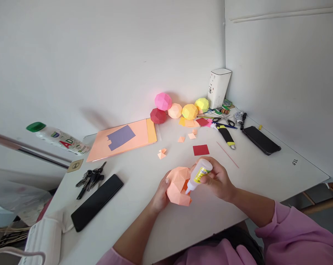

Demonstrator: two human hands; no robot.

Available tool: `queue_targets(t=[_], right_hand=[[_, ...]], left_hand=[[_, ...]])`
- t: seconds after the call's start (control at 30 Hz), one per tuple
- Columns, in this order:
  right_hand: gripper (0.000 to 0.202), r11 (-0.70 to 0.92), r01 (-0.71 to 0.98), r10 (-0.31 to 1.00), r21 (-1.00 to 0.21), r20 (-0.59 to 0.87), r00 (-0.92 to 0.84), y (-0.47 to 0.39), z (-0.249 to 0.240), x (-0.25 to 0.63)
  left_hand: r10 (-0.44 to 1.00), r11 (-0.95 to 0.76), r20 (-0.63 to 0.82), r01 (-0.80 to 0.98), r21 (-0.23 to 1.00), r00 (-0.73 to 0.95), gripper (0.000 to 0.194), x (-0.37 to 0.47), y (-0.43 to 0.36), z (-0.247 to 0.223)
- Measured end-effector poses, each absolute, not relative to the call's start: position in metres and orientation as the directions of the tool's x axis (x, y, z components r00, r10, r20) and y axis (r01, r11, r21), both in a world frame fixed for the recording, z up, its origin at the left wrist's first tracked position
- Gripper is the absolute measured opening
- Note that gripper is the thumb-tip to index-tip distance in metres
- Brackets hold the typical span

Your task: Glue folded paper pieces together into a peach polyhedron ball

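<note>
My left hand grips a peach faceted paper ball from its left side; the ball has an open gap on its right. In my right hand is a white glue bottle with a yellow label, tilted nozzle-down. Its tip reaches the edge of the gap; I cannot tell whether it touches the paper. Beyond the ball lie small folded peach paper pieces and a dark red paper rectangle.
Finished paper balls in several colours sit against the wall. A utility knife, scissors and a phone are at right. Peach sheets, keys, a black phone and a white bottle are at left.
</note>
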State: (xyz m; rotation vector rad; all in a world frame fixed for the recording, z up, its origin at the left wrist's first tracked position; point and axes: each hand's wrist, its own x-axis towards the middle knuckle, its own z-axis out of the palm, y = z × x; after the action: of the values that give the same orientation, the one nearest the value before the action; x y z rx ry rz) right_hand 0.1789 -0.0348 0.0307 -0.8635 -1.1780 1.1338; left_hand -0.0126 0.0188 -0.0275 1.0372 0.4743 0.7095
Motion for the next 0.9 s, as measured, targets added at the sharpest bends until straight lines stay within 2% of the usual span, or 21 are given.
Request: queue_targets(t=[0.43, 0.9], right_hand=[[0.037, 0.168, -0.245, 0.984, -0.955, 0.177, -0.018, -0.0298, 0.0335, 0.1782], [0.032, 0.100, -0.300, 0.993, -0.949, 0.114, -0.029, -0.0285, 0.0343, 0.1831]], left_hand=[[0.726, 0.322, -0.027, -0.304, 0.897, 0.688, 0.055, -0.0123, 0.0198, -0.0265], [0.737, 0.332, -0.050, -0.297, 0.895, 0.674, 0.058, -0.0133, 0.0201, -0.0310]])
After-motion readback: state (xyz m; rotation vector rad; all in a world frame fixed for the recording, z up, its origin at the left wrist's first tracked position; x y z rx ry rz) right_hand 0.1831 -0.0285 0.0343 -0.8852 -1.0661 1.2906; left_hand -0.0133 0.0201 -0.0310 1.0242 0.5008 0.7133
